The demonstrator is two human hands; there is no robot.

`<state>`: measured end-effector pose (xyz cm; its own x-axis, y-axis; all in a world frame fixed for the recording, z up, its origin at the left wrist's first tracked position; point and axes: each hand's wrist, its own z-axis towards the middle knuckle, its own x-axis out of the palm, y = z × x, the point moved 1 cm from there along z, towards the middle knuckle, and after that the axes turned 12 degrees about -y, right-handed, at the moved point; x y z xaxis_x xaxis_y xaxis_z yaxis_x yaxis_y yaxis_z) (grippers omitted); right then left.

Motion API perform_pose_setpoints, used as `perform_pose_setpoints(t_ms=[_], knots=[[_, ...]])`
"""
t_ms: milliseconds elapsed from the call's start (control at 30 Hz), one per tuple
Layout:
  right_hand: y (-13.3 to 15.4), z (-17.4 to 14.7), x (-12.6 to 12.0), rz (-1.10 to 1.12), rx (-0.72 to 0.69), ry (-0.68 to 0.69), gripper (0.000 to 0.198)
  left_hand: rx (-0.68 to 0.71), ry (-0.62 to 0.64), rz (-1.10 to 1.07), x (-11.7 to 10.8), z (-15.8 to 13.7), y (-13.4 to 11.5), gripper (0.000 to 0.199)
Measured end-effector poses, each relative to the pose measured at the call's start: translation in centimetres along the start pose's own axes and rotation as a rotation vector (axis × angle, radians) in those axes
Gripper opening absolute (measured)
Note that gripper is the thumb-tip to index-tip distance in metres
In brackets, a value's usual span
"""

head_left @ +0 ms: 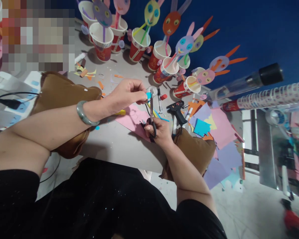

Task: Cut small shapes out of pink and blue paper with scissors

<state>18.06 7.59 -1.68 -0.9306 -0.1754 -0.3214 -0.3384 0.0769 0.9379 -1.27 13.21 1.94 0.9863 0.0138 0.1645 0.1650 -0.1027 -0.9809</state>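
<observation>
Between the thumb and fingers of my left hand (pixel 129 94) is a small piece of blue paper (pixel 149 96). My right hand (pixel 159 131) is closed round the black handles of a pair of scissors (pixel 151 109), whose blades point away from me and meet the blue paper. Whether the blades are fully closed is too small to tell. Under my hands lies a pink paper sheet (pixel 132 116) with drawn outlines. A marker (pixel 159 101) and a roll of clear tape (pixel 152 90) lie just beyond the scissors.
Red paper cups (pixel 103 49) with paper animal faces on straws stand along the blue wall. A black glue gun (pixel 177 111) and coloured paper sheets (pixel 221 126) lie to the right. Brown cushions (pixel 67 96) rest at the table's edge. A long cup stack (pixel 271 96) extends at far right.
</observation>
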Motion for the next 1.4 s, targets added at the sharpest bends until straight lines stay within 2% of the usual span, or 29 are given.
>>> perform_pose_setpoints(t_ms=[233,467,667,1400], knots=[[0.09,-0.06,-0.03,0.015,0.029,0.008,0.067,0.006,0.013,-0.025,-0.06,0.03,0.21,0.012],[-0.23,-0.07,-0.07,0.011,0.024,-0.012,0.067,-0.018,0.020,0.000,-0.01,-0.10,-0.39,0.030],[-0.15,-0.04,-0.06,-0.007,0.024,-0.009,0.068,-0.029,0.028,0.018,-0.01,-0.14,-0.23,0.015],[-0.04,-0.07,-0.05,-0.012,-0.018,0.009,0.066,0.034,0.014,-0.018,-0.12,0.06,0.14,0.011]])
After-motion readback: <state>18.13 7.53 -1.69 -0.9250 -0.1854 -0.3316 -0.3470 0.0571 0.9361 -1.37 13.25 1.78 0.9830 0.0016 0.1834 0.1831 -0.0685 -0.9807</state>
